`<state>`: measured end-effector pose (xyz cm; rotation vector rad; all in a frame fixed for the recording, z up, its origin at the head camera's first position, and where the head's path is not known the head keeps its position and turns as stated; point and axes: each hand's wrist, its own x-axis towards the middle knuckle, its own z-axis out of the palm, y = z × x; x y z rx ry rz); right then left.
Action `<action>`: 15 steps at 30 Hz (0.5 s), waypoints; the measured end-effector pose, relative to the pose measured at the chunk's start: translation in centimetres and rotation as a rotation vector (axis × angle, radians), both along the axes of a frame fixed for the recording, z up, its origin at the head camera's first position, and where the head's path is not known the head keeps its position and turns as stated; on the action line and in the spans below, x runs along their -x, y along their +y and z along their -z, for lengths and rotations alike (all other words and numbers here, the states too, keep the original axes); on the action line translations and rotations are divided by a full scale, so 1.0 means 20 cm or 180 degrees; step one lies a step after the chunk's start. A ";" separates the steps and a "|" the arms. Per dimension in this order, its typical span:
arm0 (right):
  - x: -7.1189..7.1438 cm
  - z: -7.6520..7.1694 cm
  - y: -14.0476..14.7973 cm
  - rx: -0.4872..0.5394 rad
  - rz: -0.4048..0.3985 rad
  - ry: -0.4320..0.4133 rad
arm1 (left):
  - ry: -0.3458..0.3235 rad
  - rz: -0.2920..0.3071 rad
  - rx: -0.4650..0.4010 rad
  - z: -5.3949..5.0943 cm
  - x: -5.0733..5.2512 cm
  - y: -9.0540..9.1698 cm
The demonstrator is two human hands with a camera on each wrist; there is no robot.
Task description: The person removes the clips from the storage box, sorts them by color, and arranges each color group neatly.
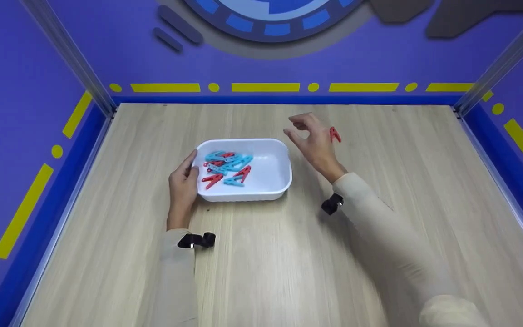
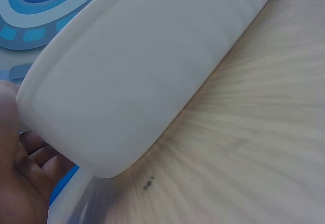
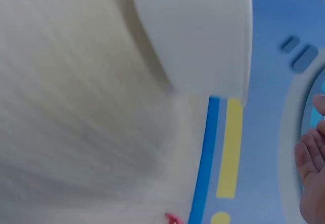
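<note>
A white tub holds several light blue clips and several red clips, heaped toward its left side. At its left end the left hand grips the wall, thumb at the rim; the left wrist view shows this hand curled against the tub. To the right of the tub, the right hand is raised with fingers bent and thumb apart, nothing between them. One red clip lies on the table just right of that hand; part of it shows in the right wrist view.
The wooden table has blue panels with yellow marks behind it and at both sides. Metal posts stand at the back corners. Each wrist wears a small black camera.
</note>
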<state>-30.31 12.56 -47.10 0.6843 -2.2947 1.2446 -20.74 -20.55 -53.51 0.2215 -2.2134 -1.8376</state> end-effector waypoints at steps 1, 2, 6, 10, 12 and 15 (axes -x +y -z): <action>-0.01 0.00 -0.01 -0.0011 -0.0035 0.0016 | 0.0000 -0.0003 0.0003 0.00 0.00 0.00; -0.02 -0.01 -0.02 -0.0047 -0.0063 0.0025 | 0.0002 -0.0001 0.0011 0.00 0.00 0.00; -0.07 -0.02 -0.06 -0.0106 -0.0208 0.0063 | 0.0050 -0.0007 0.0044 0.01 0.00 0.00; -0.11 -0.04 -0.11 -0.0137 -0.0328 0.0080 | 0.0137 -0.0012 0.0059 0.01 0.01 0.00; -0.13 -0.04 -0.13 -0.0138 -0.0396 0.0082 | 0.0150 -0.0002 0.0057 0.01 0.01 0.00; -0.17 -0.04 -0.16 -0.0139 -0.0530 0.0071 | 0.0118 -0.0007 0.0060 0.01 0.00 0.00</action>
